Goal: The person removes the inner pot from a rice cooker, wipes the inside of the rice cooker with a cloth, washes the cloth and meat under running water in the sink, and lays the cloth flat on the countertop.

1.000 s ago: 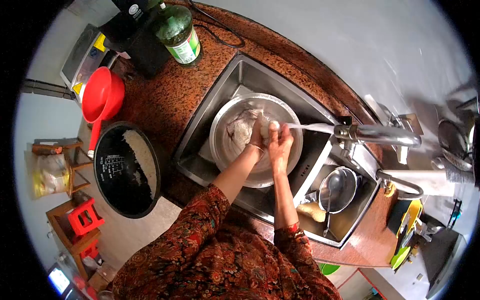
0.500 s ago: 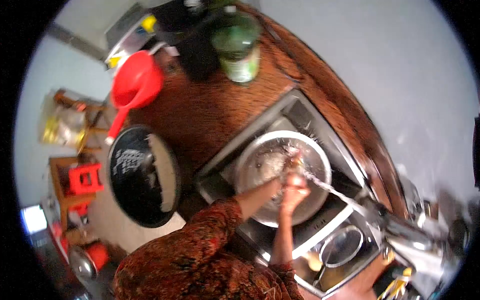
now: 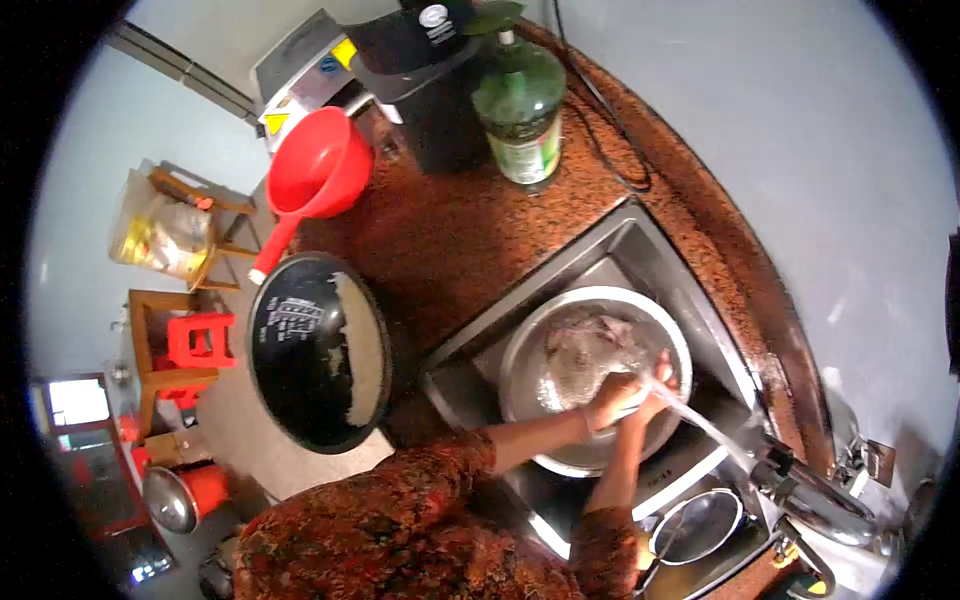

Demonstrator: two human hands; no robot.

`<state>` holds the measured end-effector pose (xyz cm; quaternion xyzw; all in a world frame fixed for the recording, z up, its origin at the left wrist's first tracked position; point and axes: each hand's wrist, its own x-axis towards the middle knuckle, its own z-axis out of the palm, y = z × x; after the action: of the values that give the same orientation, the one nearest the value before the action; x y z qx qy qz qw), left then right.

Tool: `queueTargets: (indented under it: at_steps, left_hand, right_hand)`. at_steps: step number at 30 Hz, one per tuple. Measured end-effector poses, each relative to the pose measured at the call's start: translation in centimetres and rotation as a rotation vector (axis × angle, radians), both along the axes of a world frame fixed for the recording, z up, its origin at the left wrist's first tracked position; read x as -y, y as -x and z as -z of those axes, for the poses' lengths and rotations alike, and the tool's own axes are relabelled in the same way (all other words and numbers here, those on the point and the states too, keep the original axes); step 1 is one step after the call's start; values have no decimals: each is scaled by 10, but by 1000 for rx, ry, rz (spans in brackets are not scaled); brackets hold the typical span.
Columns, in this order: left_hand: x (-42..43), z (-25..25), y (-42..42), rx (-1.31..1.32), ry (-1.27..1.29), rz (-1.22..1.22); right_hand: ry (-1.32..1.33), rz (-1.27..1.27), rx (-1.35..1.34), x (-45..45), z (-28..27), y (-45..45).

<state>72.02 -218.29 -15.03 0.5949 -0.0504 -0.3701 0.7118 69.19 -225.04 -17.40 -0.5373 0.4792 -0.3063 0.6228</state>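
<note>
A round metal basin sits in the sink, holding pale, soft-looking pieces in cloudy water; their kind I cannot make out. Over the basin's right half, my left hand and my right hand are close together with fingers curled. A stream of water from the faucet runs down onto them. The hands and the water hide whatever may lie between the fingers. The pale pieces are just beyond and to the left of my hands.
On the brown counter left of the sink are a black rice-cooker pot with whitish contents, a red dipper, a green bottle and a black container. A strainer lies in the second sink bowl.
Both hands have moved from the basin's middle toward its right side and drawn together under the water. The pale pieces are now more exposed. The whole view has shifted slightly.
</note>
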Motion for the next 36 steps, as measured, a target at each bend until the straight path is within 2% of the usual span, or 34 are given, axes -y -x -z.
queueTargets:
  at_steps: [1,2,3,5,6,8,9,10,11,12,13,14,15,16,17,18,19,20,23,24,25,26,27,29,30,32,33,34,35,36]
  left_hand:
    - [-2,7,-12,-39,-87,9]
    - [-5,14,-25,-81,-171,21]
    - [-4,30,-38,-103,-210,32]
    - [6,56,-40,-123,-244,-11]
    - [15,65,-30,-120,-238,-64]
    - [-11,-21,-1,89,-91,-97]
    - [-15,-24,-2,-130,65,-71]
    - [-19,-24,0,-359,192,-57]
    - [-18,-25,-15,-436,85,-43]
    - [-17,-24,-35,-512,-41,-15]
    - [-13,2,-59,128,-157,54]
    - [-8,28,-73,781,-246,117]
    - [-5,20,-58,362,-89,84]
    - [-2,11,-42,-50,45,-38]
    - [2,-1,-21,-267,238,-207]
    - [-9,-45,-33,-334,-319,270]
    - [-20,-31,-7,-400,216,49]
    - [-11,34,-2,-75,117,16]
    - [-13,-32,-48,-477,57,-115]
    - [-5,-6,-62,-169,-138,47]
    - [-7,-6,-52,-361,18,-4]
    - [-8,-8,-42,-558,158,-63]
    - [-6,-44,-26,-326,120,-172]
    - [-12,-60,-9,-229,-198,88]
    - [-10,-42,-11,-225,-175,84]
    - [-6,-7,-16,-216,-128,75]
    - [-2,-3,-32,-242,-133,50]
    - [2,-2,-48,-268,-137,23]
    - [8,8,-46,-88,-208,45]
    - [14,18,-44,91,-293,55]
  right_hand:
    - [6,0,93,-19,-19,-2]
    - [175,161,-151,-45,-53,-17]
    - [247,91,-125,-73,-83,-25]
    - [343,60,-164,-72,-90,-29]
    - [57,178,-184,-49,-63,-28]
    - [-141,201,179,-13,-18,-16]
    - [-11,-27,-44,0,-41,-15]
    - [-96,94,-7,-15,-55,-23]
    - [-173,223,38,-29,-70,-32]
    - [-42,152,-246,-50,-79,-23]
    - [140,164,-95,-76,-80,-23]
    - [316,161,-73,-92,-54,-24]
    - [305,37,-259,-75,-102,-29]
    - [611,-30,-417,-48,-73,-26]
    - [523,26,-393,-31,-62,-25]
    - [438,86,-364,-15,-50,-25]
    - [-42,263,-139,-7,-54,-27]
    - [-33,229,-138,-14,-57,-26]
    - [33,211,-141,-68,-74,-20]
    - [287,100,-157,-92,-94,-27]
    - [339,105,-140,-85,-75,-26]
    - [356,107,-114,-58,-27,-18]
    - [216,115,-214,-24,-26,-23]
    - [25,108,-330,1,-57,-23]
    - [44,96,-329,-4,-75,-23]
    - [-59,278,-9,-35,-71,-26]
    - [137,196,-80,-60,-101,-29]
    - [271,221,-41,-72,-93,-33]
    - [406,242,-6,-77,-80,-31]
    - [194,39,-319,-53,-67,-15]
